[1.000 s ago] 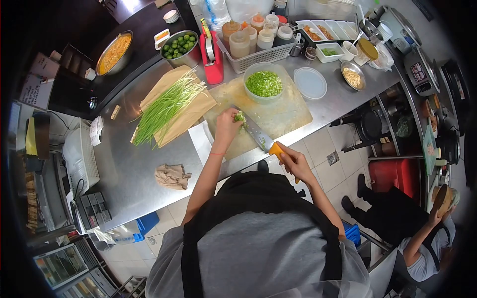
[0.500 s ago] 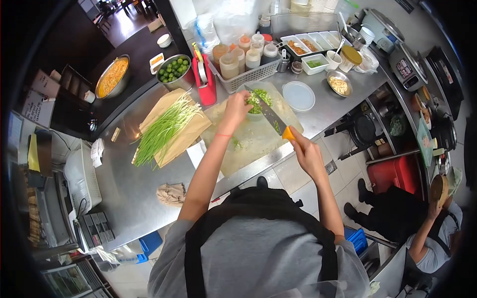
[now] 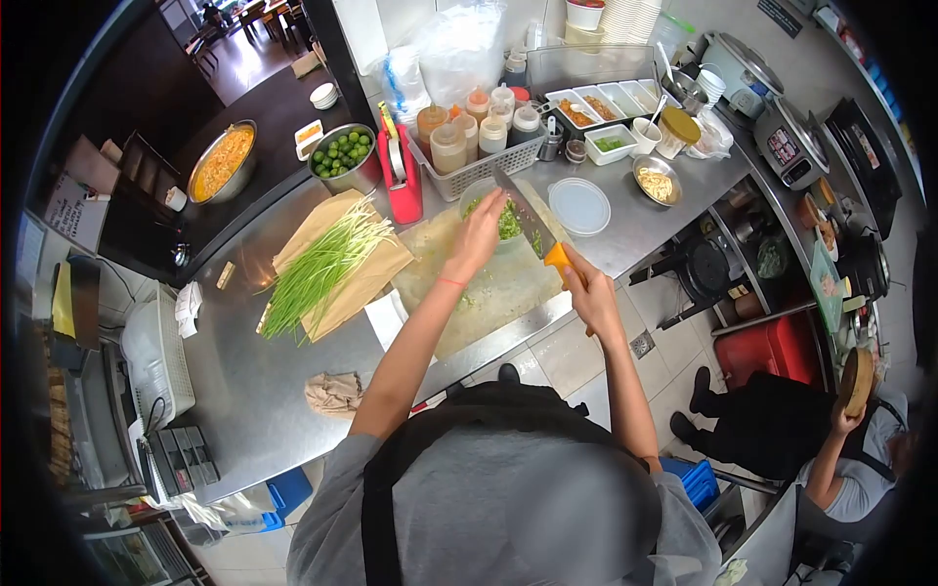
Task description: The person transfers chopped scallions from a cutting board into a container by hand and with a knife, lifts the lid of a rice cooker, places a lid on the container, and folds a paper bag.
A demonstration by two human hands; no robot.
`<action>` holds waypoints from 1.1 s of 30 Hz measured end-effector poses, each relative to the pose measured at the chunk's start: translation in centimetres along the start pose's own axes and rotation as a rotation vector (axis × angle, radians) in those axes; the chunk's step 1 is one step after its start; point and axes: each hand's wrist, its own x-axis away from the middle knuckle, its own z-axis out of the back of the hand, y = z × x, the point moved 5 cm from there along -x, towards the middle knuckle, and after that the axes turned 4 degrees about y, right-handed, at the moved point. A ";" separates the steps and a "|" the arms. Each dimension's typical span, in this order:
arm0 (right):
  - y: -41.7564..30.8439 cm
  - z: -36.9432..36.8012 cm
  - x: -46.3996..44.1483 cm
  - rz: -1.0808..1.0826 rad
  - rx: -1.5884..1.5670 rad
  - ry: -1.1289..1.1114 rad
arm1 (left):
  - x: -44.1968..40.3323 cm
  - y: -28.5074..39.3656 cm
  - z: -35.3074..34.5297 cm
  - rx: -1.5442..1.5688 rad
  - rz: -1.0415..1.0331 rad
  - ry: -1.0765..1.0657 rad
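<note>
My right hand [image 3: 592, 295] grips the orange handle of a knife [image 3: 528, 217], its blade slanting up and left over a round tub [image 3: 507, 245] of chopped green onion [image 3: 509, 221]. At the tub's left side my left hand [image 3: 478, 234] reaches over the rim, fingers fairly straight and near the blade; whether it holds anything is hidden. Under the tub lies a worn cutting board [image 3: 489, 303] with a few green bits. Long green onions [image 3: 327, 269] rest on brown paper [image 3: 383, 256] to the left.
Behind the board stand a red tape dispenser [image 3: 401, 181], a basket [image 3: 479, 176] of squeeze bottles and a bowl of green fruit [image 3: 342, 156]. A round lid [image 3: 579, 206] lies right of the tub. A crumpled cloth [image 3: 334, 394] is front left. Another person [image 3: 850, 459] is at lower right.
Both hands and the knife have moved from the board up to the tub. My left hand, first pinching chopped green onion at the blade, now has its fingers straighter over the tub.
</note>
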 end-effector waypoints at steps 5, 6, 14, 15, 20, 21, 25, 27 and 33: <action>1.1 -0.8 -1.6 0.109 -0.069 0.070 | -0.8 1.0 1.4 0.062 -0.013 0.054; 1.5 -1.1 -1.9 0.123 -0.079 0.069 | -1.4 1.2 1.6 0.058 -0.045 0.095; 1.2 -3.1 -4.1 0.264 -0.111 0.170 | -0.7 0.7 1.6 0.028 -0.094 0.105; 1.3 -3.5 -4.4 0.276 -0.118 0.174 | -0.7 0.4 1.7 0.037 -0.083 0.114; 0.7 -4.8 -5.5 0.446 -0.068 0.251 | -1.7 1.0 2.1 -0.006 -0.150 0.125; 0.6 -5.0 -5.7 0.428 -0.083 0.237 | -1.1 1.3 2.0 -0.019 -0.150 0.097; 0.7 -5.7 -6.1 0.384 -0.113 0.205 | 1.4 -0.3 0.2 -0.060 -0.138 0.022; 0.6 -6.1 -6.2 0.393 -0.122 0.208 | 0.6 1.6 1.8 -0.066 -0.147 0.074; 0.1 -6.9 -6.4 0.338 -0.241 0.177 | 1.0 2.3 1.5 -0.148 -0.221 0.114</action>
